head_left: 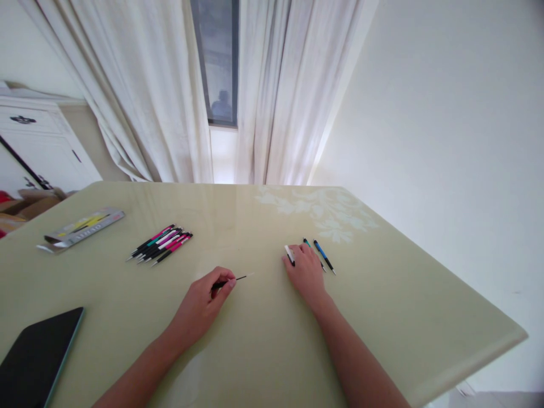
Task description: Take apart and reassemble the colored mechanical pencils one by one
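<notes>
My left hand (206,300) is closed around a black pen piece (218,285), with a thin refill (241,277) sticking out to the right between thumb and forefinger. To the right, my right hand (306,275) rests low over the table, its fingers curled. Beside its thumb and forefinger shows a white pen barrel (289,253) with a dark end, apparently gripped there. A green pen (306,241) lies partly hidden under the right fingers. Just right of it is a blue pen (324,256) with a black grip.
Several pens (164,245) in pink, green, purple and white lie in a row at left. Behind them is an opened pen box (87,228). A dark tablet (42,354) lies front left on the pale table (255,362). Curtains and a wall stand beyond.
</notes>
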The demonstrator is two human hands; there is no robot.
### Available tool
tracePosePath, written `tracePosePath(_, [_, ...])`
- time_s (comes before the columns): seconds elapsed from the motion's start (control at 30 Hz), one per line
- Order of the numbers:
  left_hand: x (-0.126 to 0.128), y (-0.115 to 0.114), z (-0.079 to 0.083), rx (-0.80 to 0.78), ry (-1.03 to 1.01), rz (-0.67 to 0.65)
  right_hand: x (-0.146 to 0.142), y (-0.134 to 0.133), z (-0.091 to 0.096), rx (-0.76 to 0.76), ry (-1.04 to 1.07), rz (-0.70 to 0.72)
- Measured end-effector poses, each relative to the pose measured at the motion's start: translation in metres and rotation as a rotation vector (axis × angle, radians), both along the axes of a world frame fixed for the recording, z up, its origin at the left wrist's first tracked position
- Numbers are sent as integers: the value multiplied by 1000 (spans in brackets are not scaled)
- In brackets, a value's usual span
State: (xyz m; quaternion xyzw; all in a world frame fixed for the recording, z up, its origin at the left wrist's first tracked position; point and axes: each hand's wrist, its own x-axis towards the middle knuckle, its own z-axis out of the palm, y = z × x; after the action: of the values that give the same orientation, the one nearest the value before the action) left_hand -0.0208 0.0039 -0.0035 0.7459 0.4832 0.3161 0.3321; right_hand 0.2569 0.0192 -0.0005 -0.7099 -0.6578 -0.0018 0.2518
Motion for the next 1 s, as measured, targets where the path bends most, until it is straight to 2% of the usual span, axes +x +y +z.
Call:
tracePosePath(0.07, [2, -1, 1, -1, 13, -7, -14, -8, 10, 27, 168, 175])
tracePosePath(0.17, [4, -4, 2, 3, 16, -29, -37, -21, 22, -120, 455, 560])
tracePosePath(0.23, [4, -4, 3, 8, 14, -46, -47, -26, 26, -138, 486, 656])
tracePosePath(0.37, [-6, 4, 3, 83, 35, 4, -38, -22, 27, -55, 445, 602])
tracePosePath(0.47, [-17, 13, 3, 158, 52, 168, -25, -15, 23, 34, 355, 447])
tracePosePath(0.53, [-20, 16, 1, 174, 55, 220, -25, -13, 18, 54, 236, 331])
tracePosePath(0.67, [-10, 11, -2, 205, 23, 105, -46, -15, 3, -37, -5, 246])
tracePosePath(0.77, [-1, 3, -3, 220, 4, 2, -61, -17, -2, -89, -59, 245])
tracePosePath(0.87, [3, 0, -5, 214, -37, -58, -64, -19, 2, -85, 35, 283])
tracePosePath(1.0, [3, -2, -7, 173, -89, -129, -64, -25, 10, -143, 394, 486])
